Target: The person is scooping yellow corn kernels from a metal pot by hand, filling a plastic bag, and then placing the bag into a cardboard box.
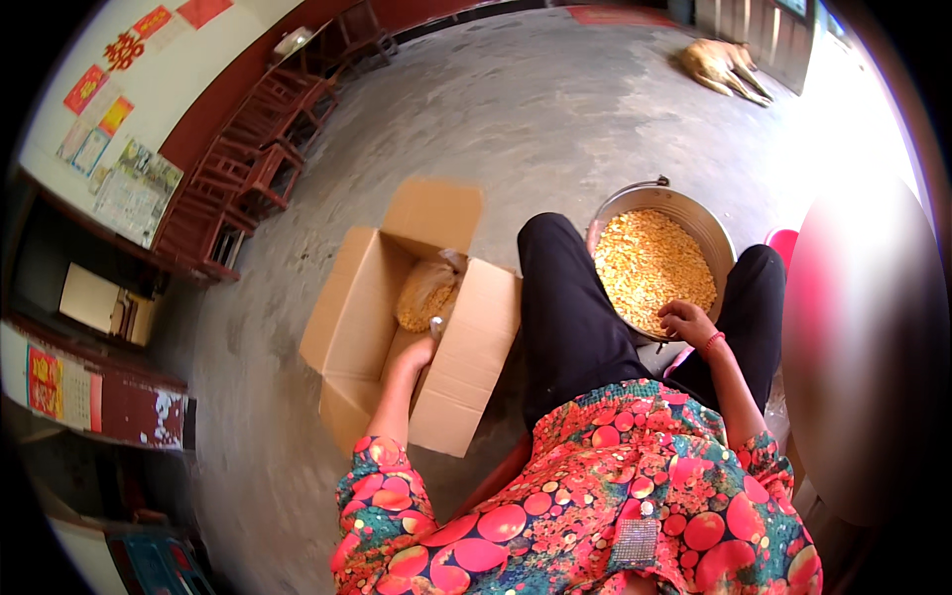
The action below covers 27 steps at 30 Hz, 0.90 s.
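Note:
An uncovered cardboard box [464, 359] stands on the floor to my left, its flaps spread. Inside lies a clear plastic bag [426, 297] of yellow kernels that look like corn. My left hand [418, 351] reaches into the box beside this bag, fingers closed around a small shiny, clear or silvery piece that I cannot make out. Between my knees a metal bucket [716, 230] holds a heap of loose yellow corn kernels [650, 266]. At the bucket's near rim rests my right hand [689, 322], fingers loosely bent and apart, with nothing visible in them.
Wooden chairs [253, 169] line the wall at the left. A dog [722, 67] lies on the concrete floor [476, 109] near the bright doorway. Close on my right stands a large, blurred pale round shape [868, 357], with a pink container [781, 243] by my knee.

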Motion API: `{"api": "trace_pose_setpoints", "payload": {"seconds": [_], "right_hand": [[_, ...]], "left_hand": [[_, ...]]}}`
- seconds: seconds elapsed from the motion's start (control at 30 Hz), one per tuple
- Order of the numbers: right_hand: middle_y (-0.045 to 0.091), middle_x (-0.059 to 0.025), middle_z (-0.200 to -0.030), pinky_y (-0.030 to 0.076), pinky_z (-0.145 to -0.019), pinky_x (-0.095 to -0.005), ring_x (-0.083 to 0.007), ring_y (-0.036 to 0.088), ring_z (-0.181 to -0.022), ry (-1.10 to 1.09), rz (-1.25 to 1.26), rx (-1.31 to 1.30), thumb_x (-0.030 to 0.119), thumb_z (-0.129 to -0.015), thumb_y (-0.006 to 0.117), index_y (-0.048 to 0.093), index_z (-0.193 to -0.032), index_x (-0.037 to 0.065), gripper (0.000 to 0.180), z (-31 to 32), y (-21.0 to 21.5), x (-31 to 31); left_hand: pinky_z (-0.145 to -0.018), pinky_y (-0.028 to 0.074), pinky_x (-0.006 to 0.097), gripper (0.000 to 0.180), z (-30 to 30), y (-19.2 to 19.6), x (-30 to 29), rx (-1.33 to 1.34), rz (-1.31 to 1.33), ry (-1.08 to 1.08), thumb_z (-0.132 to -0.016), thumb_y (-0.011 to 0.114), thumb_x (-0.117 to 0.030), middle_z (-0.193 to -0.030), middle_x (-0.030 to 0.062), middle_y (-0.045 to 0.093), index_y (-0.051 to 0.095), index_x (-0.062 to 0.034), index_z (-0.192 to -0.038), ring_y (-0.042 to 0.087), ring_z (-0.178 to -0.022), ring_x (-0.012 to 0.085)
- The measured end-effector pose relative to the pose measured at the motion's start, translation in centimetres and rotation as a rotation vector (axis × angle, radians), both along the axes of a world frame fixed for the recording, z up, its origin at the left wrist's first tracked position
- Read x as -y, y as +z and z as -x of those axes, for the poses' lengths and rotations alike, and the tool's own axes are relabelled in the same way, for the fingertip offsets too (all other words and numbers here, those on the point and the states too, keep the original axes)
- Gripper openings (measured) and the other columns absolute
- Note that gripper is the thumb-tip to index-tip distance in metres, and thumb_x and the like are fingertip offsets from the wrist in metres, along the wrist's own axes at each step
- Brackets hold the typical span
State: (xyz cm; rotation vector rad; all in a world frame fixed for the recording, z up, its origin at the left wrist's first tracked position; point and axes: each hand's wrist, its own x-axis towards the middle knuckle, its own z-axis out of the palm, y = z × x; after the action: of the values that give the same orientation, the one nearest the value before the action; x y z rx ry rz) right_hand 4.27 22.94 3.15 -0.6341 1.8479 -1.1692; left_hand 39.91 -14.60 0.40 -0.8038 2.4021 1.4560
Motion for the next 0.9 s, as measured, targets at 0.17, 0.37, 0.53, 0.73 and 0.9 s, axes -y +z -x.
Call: {"api": "trace_pose_setpoints", "payload": {"seconds": [0.17,0.37,0.53,0.73,0.9], "right_hand": [[0.056,-0.0039,-0.07,0.046,-0.054,-0.0227,-0.0098,0.054,-0.06,-0.007,0.009,-0.063,0.011,-0.074,0.051,0.057,-0.088,0.003,0.018,-0.2,0.1,0.3],[0.061,-0.0077,-0.075,0.047,-0.064,-0.0268,-0.0147,0.059,-0.068,0.041,-0.026,-0.304,0.016,-0.072,0.053,0.061,-0.087,0.007,0.019,0.3,-1.3,0.2],[0.062,-0.0084,-0.079,0.046,-0.069,-0.0296,-0.0202,0.059,-0.074,0.042,-0.062,-0.36,0.016,-0.069,0.053,0.062,-0.086,0.011,0.02,0.2,-1.7,0.2],[0.062,-0.0093,-0.083,0.046,-0.071,-0.0314,-0.0233,0.059,-0.078,0.085,-0.081,-0.521,0.018,-0.068,0.053,0.062,-0.085,0.012,0.02,0.1,-2.0,0.7],[0.062,-0.0078,-0.084,0.045,-0.072,-0.0322,-0.0234,0.058,-0.081,0.094,-0.081,-0.508,0.019,-0.068,0.051,0.063,-0.086,0.014,0.022,0.6,-3.6,1.2]], "left_hand": [[-0.065,0.042,0.03,0.037,-1.7,-2.3,1.4,-0.041,-0.137,0.397,-0.082,0.043,-0.029,-0.091,0.009,0.057,0.053,-0.0001,-0.102,0.051,-0.074,0.0176],[-0.069,0.042,0.031,0.036,3.2,0.9,-0.4,-0.233,-0.133,0.412,-0.082,0.044,-0.026,-0.09,0.0132,0.057,0.052,0.0034,-0.101,0.052,-0.078,0.0192],[-0.066,0.043,0.031,0.036,2.2,0.1,0.3,-0.129,-0.107,0.329,-0.082,0.045,-0.026,-0.087,0.0129,0.058,0.053,0.0036,-0.1,0.053,-0.076,0.0193],[-0.062,0.044,0.03,0.035,1.3,-1.3,1.2,-0.119,-0.238,0.426,-0.081,0.046,-0.025,-0.084,0.0126,0.058,0.053,0.0037,-0.099,0.054,-0.073,0.0194],[-0.041,0.045,0.027,0.031,6.6,8.2,0.5,0.285,0.177,0.313,-0.081,0.048,-0.026,-0.06,0.0113,0.059,0.058,0.0025,-0.075,0.055,-0.045,0.019]]}}
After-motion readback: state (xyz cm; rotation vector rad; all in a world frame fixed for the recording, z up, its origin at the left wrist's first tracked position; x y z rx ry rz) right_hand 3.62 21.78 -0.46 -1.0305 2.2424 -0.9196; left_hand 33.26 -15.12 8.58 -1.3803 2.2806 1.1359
